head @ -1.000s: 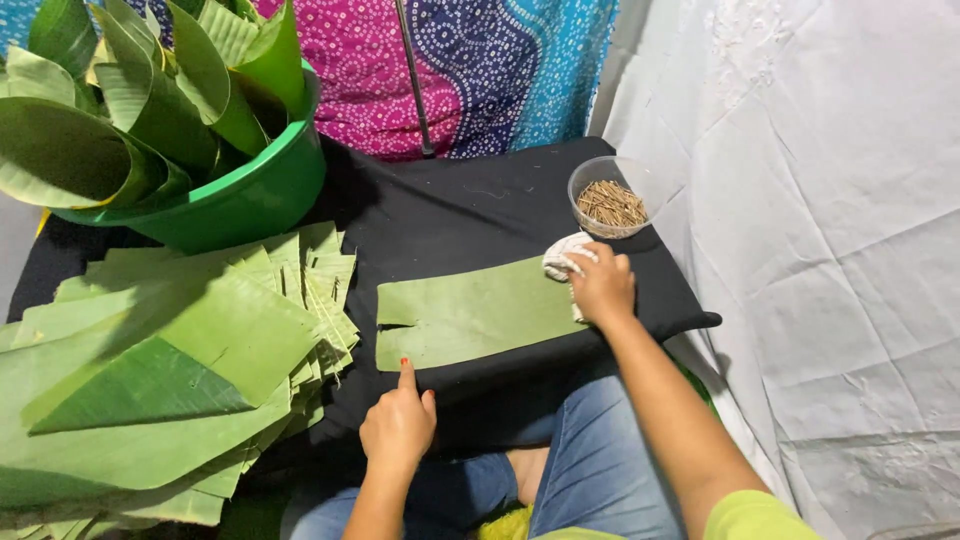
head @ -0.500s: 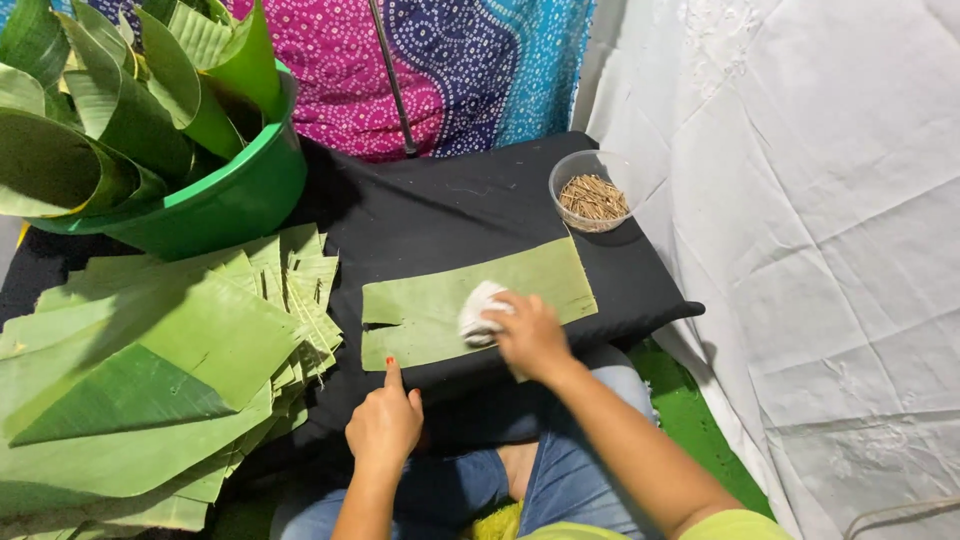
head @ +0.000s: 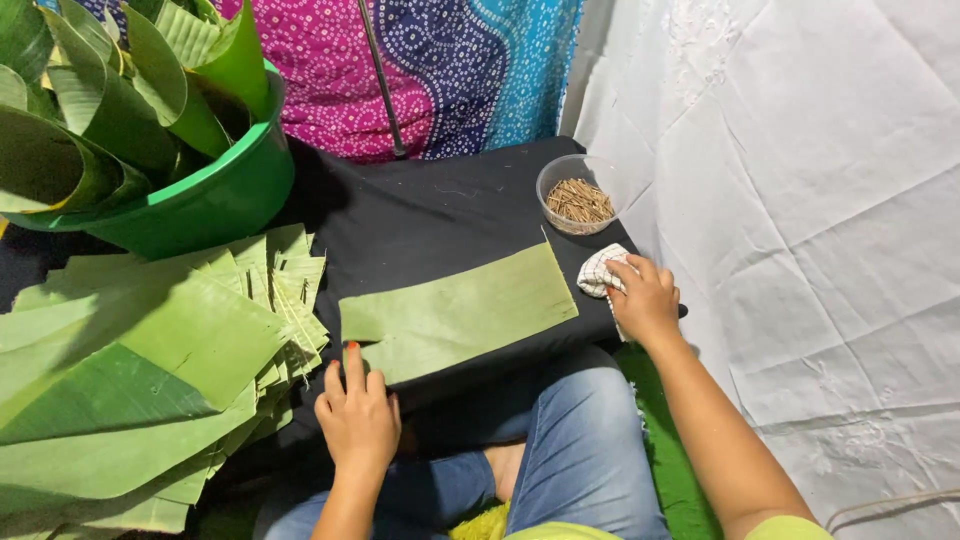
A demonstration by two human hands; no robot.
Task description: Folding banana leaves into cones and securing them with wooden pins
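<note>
My left hand (head: 358, 420) pins, fingers flat, the near corner of a thin, floppy, tearable leaf strip (head: 458, 312) lying on the black desk (head: 430, 215), while my right hand (head: 645, 298) grips a checked cloth (head: 598, 270) beside its far end.

A low table (head: 450, 205) draped in black cloth fills the middle. Behind it hangs a patterned curtain (head: 440, 60) in magenta, navy and turquoise, crossed by a thin metal rod (head: 380, 80). A creased white sheet (head: 800, 200) covers the right side. Light is soft and even.
</note>
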